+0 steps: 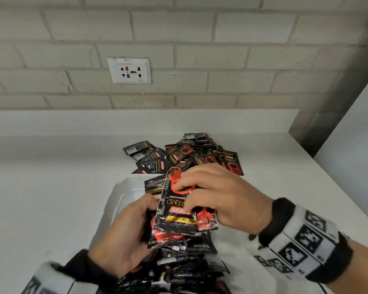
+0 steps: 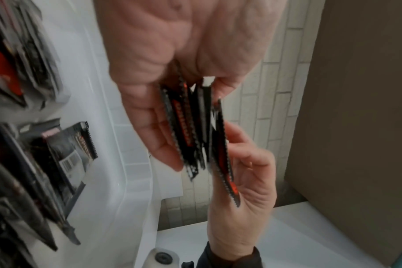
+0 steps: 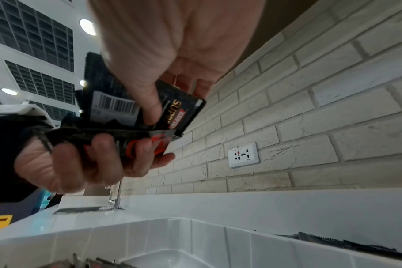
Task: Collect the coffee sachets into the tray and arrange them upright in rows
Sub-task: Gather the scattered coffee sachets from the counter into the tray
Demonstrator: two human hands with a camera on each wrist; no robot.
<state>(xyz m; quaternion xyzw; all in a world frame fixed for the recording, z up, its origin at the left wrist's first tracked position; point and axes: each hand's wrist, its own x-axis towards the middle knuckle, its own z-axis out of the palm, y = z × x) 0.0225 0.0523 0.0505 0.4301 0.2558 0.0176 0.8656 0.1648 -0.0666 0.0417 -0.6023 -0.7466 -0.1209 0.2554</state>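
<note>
Hands meet above the white tray (image 1: 115, 200), squaring up a small stack of coffee sachets (image 1: 174, 215). The left hand (image 1: 123, 236) cradles the stack from below and the left, fingers curled round its near edges; the right hand (image 1: 217, 194) pinches the top sachets from the right, thumb underneath and fingers on the printed face. Seen from the left wrist, the packets (image 2: 190, 127) sit edge-on between both palms, fanned and not yet flush.

More sachets lie loosely in the near part of the tray (image 1: 189, 264), apparently tipped over rather than standing, and a loose pile (image 1: 185, 155) waits on the white counter (image 1: 51, 187) just beyond the tray's far rim.

To do this step well, I would tap the fanned edges level first, since thin foil packets slide across one another. All the faces probably ought to point the same way before lowering. Setting the bundle against a tray wall or an existing row should keep it upright; released in open space, it would likely topple.
</note>
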